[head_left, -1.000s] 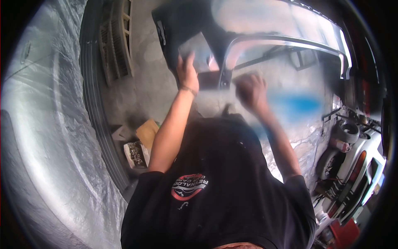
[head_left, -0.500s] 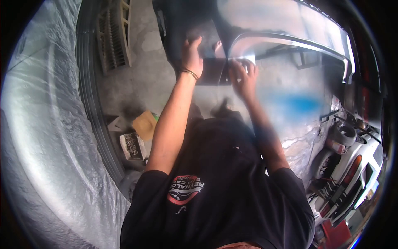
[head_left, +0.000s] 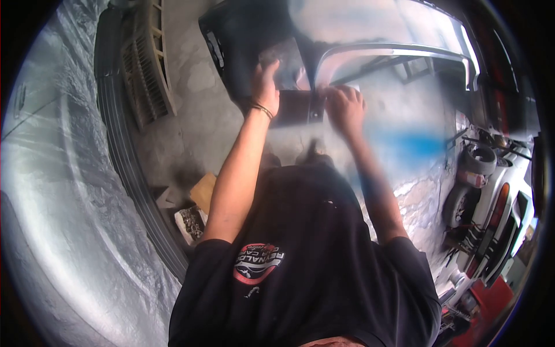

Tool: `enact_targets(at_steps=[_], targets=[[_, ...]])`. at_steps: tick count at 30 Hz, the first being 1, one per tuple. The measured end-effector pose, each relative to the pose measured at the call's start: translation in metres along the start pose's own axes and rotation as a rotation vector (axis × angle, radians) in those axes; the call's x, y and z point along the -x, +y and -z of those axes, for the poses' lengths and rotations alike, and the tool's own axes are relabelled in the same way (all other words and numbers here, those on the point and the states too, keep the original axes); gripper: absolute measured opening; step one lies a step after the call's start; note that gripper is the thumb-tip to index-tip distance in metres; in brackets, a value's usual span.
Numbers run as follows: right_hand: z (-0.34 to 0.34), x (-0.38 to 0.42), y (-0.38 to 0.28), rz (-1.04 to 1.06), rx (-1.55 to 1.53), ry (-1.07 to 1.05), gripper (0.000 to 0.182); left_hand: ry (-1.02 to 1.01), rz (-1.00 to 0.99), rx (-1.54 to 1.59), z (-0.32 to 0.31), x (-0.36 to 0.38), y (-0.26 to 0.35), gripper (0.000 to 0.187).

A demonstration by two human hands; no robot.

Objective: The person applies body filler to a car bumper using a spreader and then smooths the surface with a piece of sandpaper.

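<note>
While a person in a black short-sleeved T-shirt with a red and white chest emblem reaches forward with both arms, a large, glossy black curved panel with an arched cut-out, apparently a vehicle body part, spans the space ahead, above a grey, blotched concrete floor; what supports it is out of sight. The left hand, a thin band around its wrist, lies at the panel's dark left end with a digit extended upward; whether it grips an edge cannot be told. The right hand, its fingers bent, sits beside the near end of the bright, narrow arch rim. A small pale piece of uncertain material shows at those fingers, and whether they pinch it is unclear.

The panel looks stiff and thin, probably more awkward than heavy for its breadth (metal or plastic, the view does not settle it). Its polished face is likely slippery and easily scratched, and the slender part beside the arch may flex if loaded alone. The surest hold would seem to be the arch rim and the dark left end together, hands well apart, fingertips off the shine.
</note>
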State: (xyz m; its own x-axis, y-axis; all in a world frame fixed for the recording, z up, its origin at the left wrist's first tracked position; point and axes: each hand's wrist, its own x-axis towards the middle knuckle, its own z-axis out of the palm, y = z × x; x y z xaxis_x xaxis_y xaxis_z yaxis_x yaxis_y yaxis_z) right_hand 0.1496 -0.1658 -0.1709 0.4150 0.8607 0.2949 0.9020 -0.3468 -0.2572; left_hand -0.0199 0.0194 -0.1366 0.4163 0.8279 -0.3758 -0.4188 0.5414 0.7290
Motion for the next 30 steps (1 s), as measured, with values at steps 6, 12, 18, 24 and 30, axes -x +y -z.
enact_targets(at_steps=[6,12,18,24,30], targets=[[-0.017,-0.005,-0.009,-0.034,-0.020,0.060,0.027,-0.063,0.060,-0.015,0.008,-0.007,0.006,0.043],[-0.002,-0.003,-0.035,-0.265,-0.218,0.104,0.030,-0.117,0.136,-0.035,0.008,-0.012,0.015,0.041],[-0.018,-0.030,-0.048,-0.425,-0.311,0.233,0.032,-0.165,0.130,-0.095,0.007,-0.013,0.020,0.038],[-0.027,-0.037,-0.054,-0.409,-0.143,0.223,0.034,-0.187,0.099,-0.077,0.006,-0.012,0.021,0.038],[-0.033,-0.035,-0.047,-0.351,-0.123,0.180,0.040,-0.210,0.100,-0.092,0.007,-0.011,0.021,0.040]])
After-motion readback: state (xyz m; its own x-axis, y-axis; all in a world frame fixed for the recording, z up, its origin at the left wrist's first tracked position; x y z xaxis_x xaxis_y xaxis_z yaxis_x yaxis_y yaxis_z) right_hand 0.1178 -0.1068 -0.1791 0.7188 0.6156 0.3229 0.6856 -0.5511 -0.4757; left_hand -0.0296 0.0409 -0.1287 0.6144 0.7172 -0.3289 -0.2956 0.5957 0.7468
